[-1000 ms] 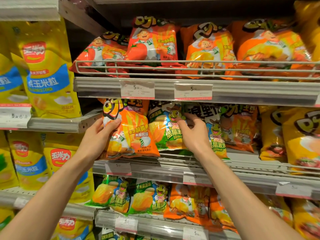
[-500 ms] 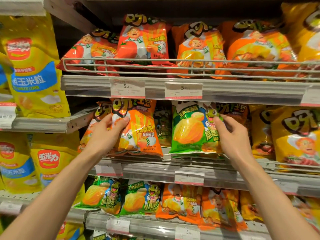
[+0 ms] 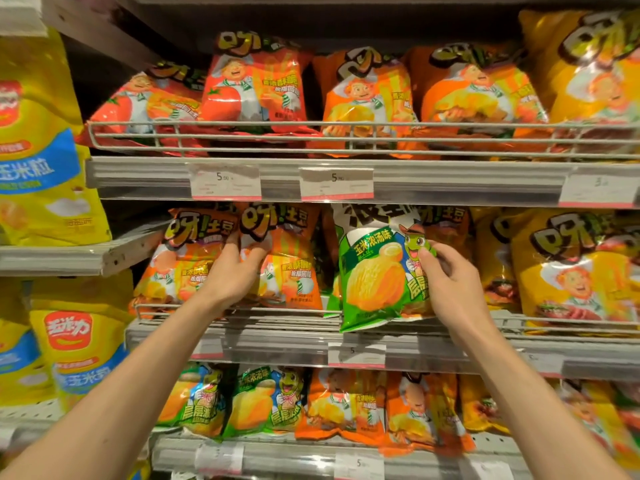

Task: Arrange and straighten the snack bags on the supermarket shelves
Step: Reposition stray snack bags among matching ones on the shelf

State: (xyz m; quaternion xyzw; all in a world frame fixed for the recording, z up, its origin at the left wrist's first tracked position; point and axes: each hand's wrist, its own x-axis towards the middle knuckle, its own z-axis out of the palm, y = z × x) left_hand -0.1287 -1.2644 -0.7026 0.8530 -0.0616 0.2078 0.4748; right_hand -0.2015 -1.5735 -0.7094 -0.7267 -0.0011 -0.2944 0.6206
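On the middle shelf [image 3: 284, 344], my left hand [image 3: 235, 271] lies with spread fingers on the fronts of two orange chip bags, one [image 3: 183, 258] at the shelf's left end and one [image 3: 291, 261] beside it. My right hand [image 3: 450, 285] grips the right edge of a green chip bag [image 3: 374, 271], thumb on its front. That green bag stands upright, and its bottom hangs over the wire rail. More orange bags show behind it.
The shelf above [image 3: 450, 181] holds red and orange bags behind a wire rail. Yellow bags [image 3: 571, 271] fill the middle shelf's right side. Green and orange bags [image 3: 270, 403] stand on the lower shelf. Tall yellow corn-snack bags [image 3: 38, 150] fill the unit at left.
My right hand has drawn the green bag forward and lower, over the wire rail. My left hand has shifted right, now spanning two orange bags. The camera has moved closer.
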